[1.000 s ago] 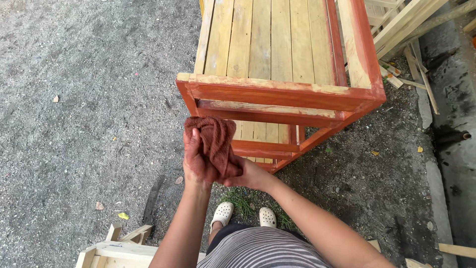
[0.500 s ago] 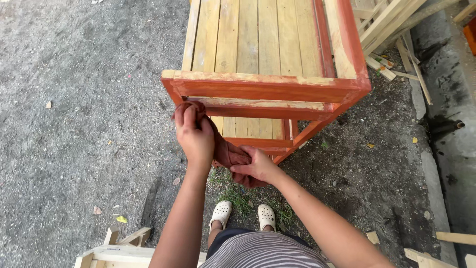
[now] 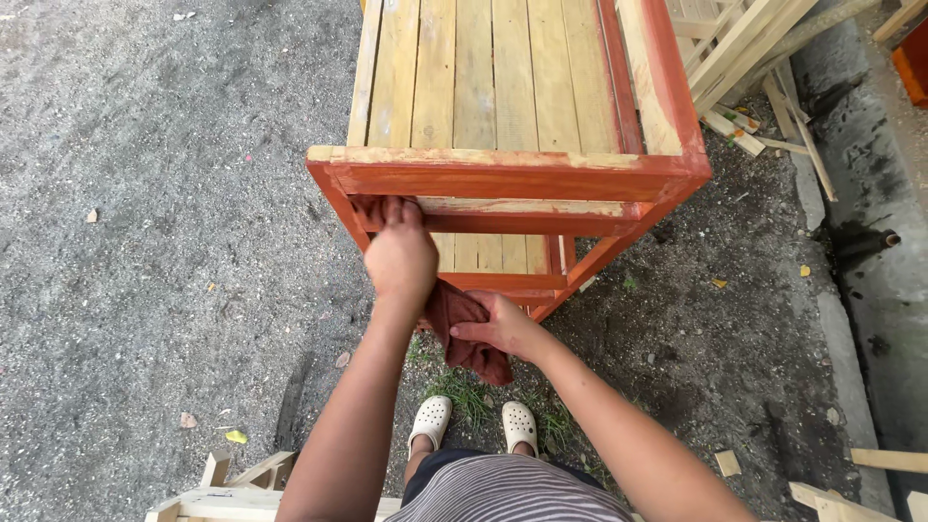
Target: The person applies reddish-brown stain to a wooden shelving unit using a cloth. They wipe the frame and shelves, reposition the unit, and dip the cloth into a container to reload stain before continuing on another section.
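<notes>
Two hands share one reddish-brown rag (image 3: 471, 333): the left hand (image 3: 399, 259) is reached up and forward, its fingers curled over the rag's upper end and pressing it against the left end of the frame's second rail (image 3: 522, 215), while the right hand (image 3: 503, 324) grips the bunched lower part nearer the body. From the left hand, that rail's long axis runs rightward across the red-stained wooden frame (image 3: 512, 174), beneath the top rail; the left hand is nearer.
</notes>
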Motion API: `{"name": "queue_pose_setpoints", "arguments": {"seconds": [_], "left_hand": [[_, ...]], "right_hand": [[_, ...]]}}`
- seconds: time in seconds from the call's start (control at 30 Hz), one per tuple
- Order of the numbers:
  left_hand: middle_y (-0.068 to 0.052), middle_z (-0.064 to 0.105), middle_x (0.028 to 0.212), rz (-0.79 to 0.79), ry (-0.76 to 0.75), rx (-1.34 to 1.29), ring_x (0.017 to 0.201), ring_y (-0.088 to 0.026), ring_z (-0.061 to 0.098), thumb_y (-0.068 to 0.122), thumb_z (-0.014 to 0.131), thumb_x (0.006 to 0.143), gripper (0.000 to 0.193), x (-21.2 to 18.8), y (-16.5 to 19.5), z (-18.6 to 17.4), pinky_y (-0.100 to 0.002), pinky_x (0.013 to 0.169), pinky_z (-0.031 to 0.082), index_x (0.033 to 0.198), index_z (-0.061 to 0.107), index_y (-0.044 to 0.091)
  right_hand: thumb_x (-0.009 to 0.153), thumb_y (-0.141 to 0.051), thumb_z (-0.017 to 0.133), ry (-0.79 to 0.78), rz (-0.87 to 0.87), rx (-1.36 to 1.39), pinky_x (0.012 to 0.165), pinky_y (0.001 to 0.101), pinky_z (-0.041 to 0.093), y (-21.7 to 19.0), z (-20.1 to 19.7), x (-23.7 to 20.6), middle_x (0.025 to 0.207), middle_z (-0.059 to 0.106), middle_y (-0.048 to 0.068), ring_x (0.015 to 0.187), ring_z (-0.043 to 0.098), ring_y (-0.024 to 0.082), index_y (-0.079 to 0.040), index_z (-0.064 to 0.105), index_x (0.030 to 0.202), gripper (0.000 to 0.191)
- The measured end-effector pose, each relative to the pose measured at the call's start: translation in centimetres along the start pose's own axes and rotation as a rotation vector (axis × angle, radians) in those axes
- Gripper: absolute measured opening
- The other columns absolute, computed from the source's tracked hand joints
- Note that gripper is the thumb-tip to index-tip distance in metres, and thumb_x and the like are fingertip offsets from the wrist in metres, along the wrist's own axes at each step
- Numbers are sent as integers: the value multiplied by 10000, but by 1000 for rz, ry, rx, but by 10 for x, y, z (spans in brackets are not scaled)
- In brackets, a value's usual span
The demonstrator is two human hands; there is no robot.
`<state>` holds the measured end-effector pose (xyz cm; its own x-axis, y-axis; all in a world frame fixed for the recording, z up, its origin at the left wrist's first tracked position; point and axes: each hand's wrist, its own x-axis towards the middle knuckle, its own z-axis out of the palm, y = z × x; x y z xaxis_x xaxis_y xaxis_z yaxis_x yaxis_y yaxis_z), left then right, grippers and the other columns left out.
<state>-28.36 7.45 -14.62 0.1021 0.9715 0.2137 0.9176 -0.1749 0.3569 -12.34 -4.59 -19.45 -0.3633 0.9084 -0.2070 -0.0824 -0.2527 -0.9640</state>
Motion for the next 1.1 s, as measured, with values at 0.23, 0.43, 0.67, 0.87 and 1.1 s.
{"name": "queue_pose_setpoints", "arguments": {"seconds": [0.23, 0.43, 0.67, 0.87, 1.1], "left_hand": [[-129, 457, 1559, 194, -137, -108, 872, -351, 750, 109, 491, 883, 550, -16, 97, 42, -496, 645, 609, 1432, 496, 80], [-122, 452, 1569, 375, -138, 58, 813, -306, 758, 152, 545, 904, 612, -17, 152, 49, -439, 582, 618, 1503, 442, 79], [-134, 312, 1656, 235, -131, 269, 743, -271, 757, 117, 549, 882, 716, -6, 67, 16, -413, 530, 609, 1569, 348, 91], [-91, 325, 1639, -10, -149, 221, 817, -354, 751, 120, 501, 936, 645, 25, -22, -21, -483, 613, 607, 1565, 356, 121], [-44, 460, 1574, 164, 271, -73, 1040, -351, 728, 133, 561, 854, 624, 30, -29, 5, -476, 711, 596, 1473, 515, 189]], "right_hand": [[793, 21, 746, 88, -9, 28, 833, 328, 610, 0, -60, -38, 1048, 767, 104, 945, 736, 171, 44, 640, 1198, 419], [750, 21, 724, 361, 39, 38, 734, 331, 599, -5, -114, -68, 975, 762, 98, 834, 726, 188, 18, 683, 1147, 399], [770, -106, 847, 206, -104, -446, 803, 307, 593, -33, -84, -24, 979, 768, 92, 873, 698, 135, 28, 695, 1138, 420], [749, -232, 833, 214, -104, -806, 816, 350, 590, -79, -10, 18, 967, 772, 122, 877, 763, 225, -98, 643, 1259, 561], [713, -217, 828, 428, -344, -1091, 800, 411, 580, -84, -15, 7, 1064, 715, 119, 892, 719, 305, -128, 640, 1247, 574]]}}
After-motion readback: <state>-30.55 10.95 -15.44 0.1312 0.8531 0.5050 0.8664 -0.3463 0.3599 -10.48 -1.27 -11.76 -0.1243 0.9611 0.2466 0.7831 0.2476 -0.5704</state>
